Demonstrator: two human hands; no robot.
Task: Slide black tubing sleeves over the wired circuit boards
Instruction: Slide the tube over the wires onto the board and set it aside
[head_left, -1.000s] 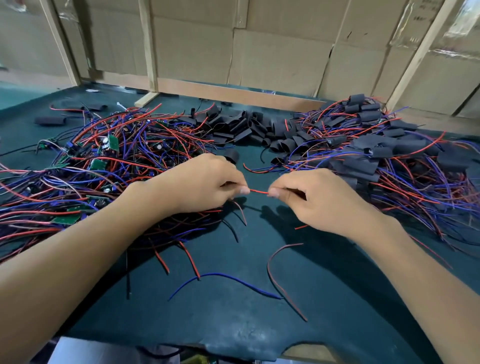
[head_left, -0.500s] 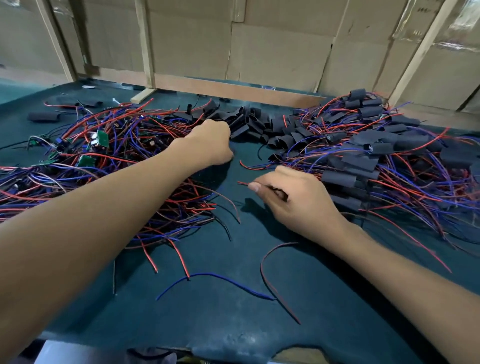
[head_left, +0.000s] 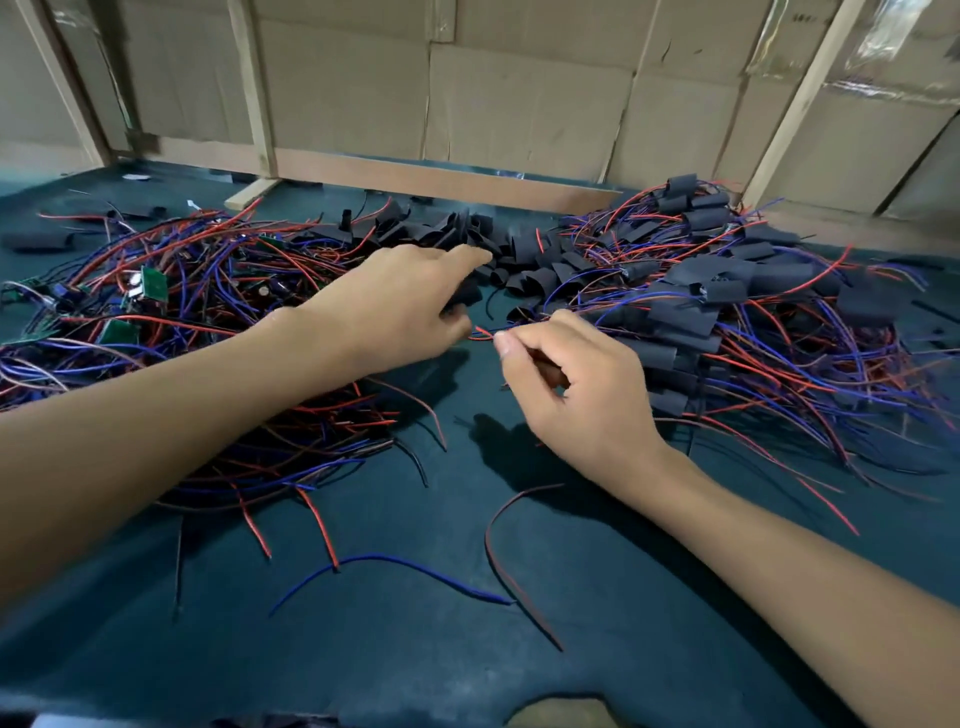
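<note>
My left hand (head_left: 410, 301) has come back from the far sleeve pile toward my right hand (head_left: 571, 384), and now holds a black sleeve (head_left: 464, 297) under its curled fingers. My right hand pinches red wires (head_left: 484, 332) between thumb and forefinger. Loose sleeves (head_left: 524, 265) lie heaped at the back of the desk (head_left: 415, 649). Bare wired boards (head_left: 150, 283) tangle on my left; sleeved boards (head_left: 727, 291) pile on my right.
</note>
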